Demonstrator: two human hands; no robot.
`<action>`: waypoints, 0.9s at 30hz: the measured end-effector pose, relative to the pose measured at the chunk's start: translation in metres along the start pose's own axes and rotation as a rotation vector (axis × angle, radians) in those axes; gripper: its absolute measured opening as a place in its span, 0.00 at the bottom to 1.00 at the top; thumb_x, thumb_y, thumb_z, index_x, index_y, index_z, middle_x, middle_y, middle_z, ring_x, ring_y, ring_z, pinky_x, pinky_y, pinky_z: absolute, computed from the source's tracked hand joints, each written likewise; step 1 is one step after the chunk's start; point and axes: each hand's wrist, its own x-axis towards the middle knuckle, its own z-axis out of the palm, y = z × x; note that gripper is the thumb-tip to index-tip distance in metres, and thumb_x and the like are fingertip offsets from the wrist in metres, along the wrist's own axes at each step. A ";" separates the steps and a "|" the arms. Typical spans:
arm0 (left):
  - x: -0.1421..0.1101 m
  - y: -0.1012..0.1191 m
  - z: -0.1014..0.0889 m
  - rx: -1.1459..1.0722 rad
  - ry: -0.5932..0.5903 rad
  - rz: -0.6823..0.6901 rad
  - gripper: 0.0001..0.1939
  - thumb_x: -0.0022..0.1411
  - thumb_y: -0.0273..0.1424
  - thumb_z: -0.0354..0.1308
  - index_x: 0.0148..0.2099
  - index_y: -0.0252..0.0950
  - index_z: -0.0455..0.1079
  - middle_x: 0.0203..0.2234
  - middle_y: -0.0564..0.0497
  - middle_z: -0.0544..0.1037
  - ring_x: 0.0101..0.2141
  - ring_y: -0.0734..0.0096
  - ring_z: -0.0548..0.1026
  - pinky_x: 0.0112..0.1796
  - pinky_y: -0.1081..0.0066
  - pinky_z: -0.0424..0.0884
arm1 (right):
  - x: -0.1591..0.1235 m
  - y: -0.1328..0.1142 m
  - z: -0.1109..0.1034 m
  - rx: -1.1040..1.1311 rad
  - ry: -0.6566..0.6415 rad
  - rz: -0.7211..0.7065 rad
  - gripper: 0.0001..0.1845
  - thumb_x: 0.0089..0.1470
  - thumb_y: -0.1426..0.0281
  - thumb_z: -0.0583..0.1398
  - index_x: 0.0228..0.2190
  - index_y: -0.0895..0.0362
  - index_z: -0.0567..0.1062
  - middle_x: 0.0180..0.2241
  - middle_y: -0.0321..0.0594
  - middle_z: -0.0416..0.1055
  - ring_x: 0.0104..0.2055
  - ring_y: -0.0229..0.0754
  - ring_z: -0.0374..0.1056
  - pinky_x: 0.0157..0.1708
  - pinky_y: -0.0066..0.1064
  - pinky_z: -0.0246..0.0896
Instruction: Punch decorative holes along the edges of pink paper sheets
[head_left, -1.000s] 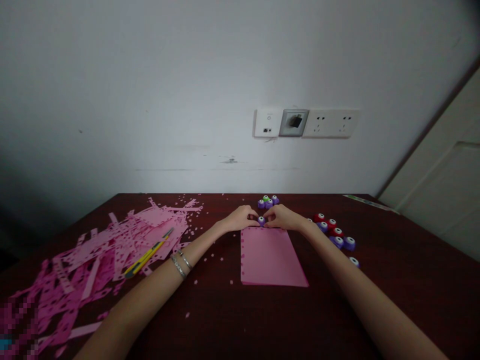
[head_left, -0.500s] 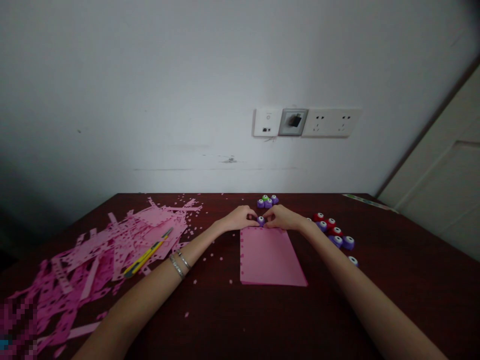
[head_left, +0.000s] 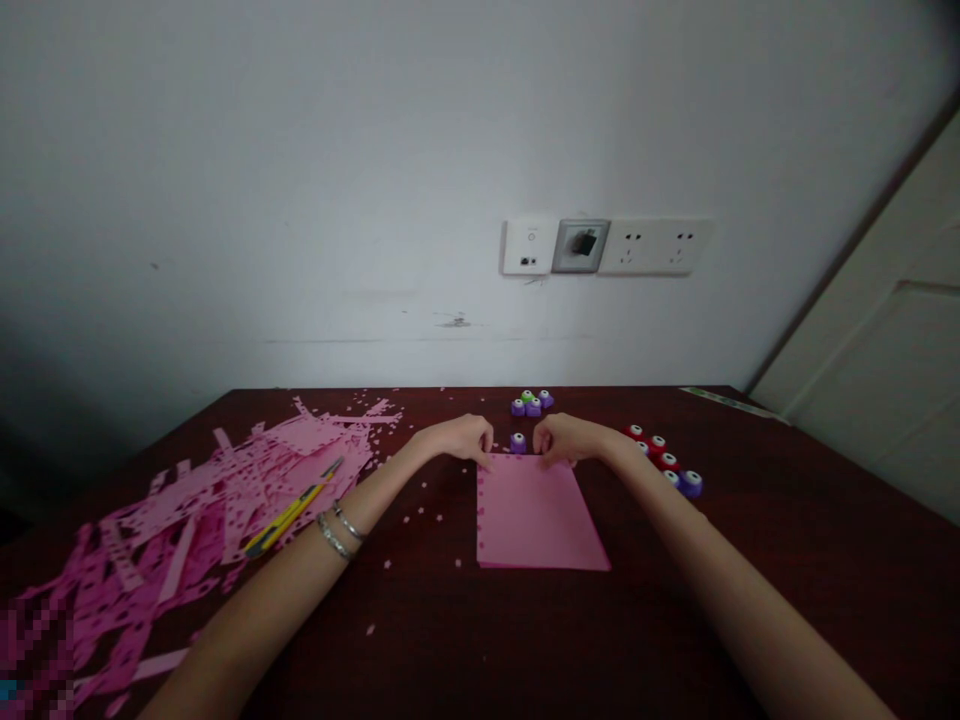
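Note:
A sheet of pink paper (head_left: 536,515), with at least one more beneath it, lies flat on the dark table, small punched shapes along its left and top edges. At its top left corner, my left hand (head_left: 469,438) is closed with the thumb on the paper. My right hand (head_left: 556,440) pinches the top edge near the right corner. Between the hands, at the middle of that edge, stands a small purple craft punch (head_left: 518,443) with a white round button; neither hand touches it. Some fingertips are hidden behind the paper's edge.
Pink paper scraps (head_left: 195,500) heap up on the left, a yellow utility knife (head_left: 292,508) on top. More punches stand at the back (head_left: 533,404) and, red and purple, beside my right forearm (head_left: 667,462). A ruler-like strip (head_left: 731,403) lies back right. Wall sockets (head_left: 652,247) are above.
Both hands have let go of the purple punch and moved apart, to the paper's top edge on either side. The punch and paper stay about where they were; the view has shifted slightly.

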 end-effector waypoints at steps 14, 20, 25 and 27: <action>-0.001 -0.005 -0.005 -0.067 0.011 0.031 0.07 0.47 0.31 0.62 0.23 0.33 0.70 0.17 0.55 0.71 0.20 0.79 0.66 0.22 0.77 0.56 | 0.005 0.005 0.001 -0.150 0.030 -0.093 0.12 0.36 0.72 0.62 0.29 0.60 0.75 0.26 0.39 0.72 0.24 0.36 0.65 0.21 0.24 0.56; -0.002 -0.009 -0.007 -0.122 -0.020 0.069 0.07 0.48 0.32 0.62 0.24 0.33 0.70 0.18 0.55 0.72 0.21 0.78 0.67 0.23 0.77 0.56 | 0.006 0.008 -0.001 -0.151 0.042 -0.132 0.12 0.37 0.71 0.63 0.29 0.60 0.76 0.26 0.39 0.73 0.26 0.37 0.66 0.24 0.25 0.57; -0.004 -0.012 -0.010 -0.203 -0.023 0.091 0.08 0.49 0.33 0.61 0.26 0.33 0.71 0.20 0.54 0.72 0.23 0.78 0.67 0.25 0.77 0.57 | 0.004 0.006 -0.004 -0.127 0.048 -0.151 0.10 0.38 0.70 0.62 0.27 0.61 0.77 0.26 0.39 0.73 0.27 0.38 0.66 0.25 0.25 0.56; -0.005 -0.014 -0.011 -0.227 -0.015 0.079 0.08 0.48 0.33 0.61 0.27 0.33 0.71 0.20 0.55 0.71 0.23 0.79 0.66 0.25 0.77 0.56 | 0.004 0.006 -0.004 -0.134 0.053 -0.149 0.09 0.39 0.70 0.61 0.27 0.61 0.78 0.25 0.39 0.74 0.27 0.38 0.66 0.25 0.25 0.56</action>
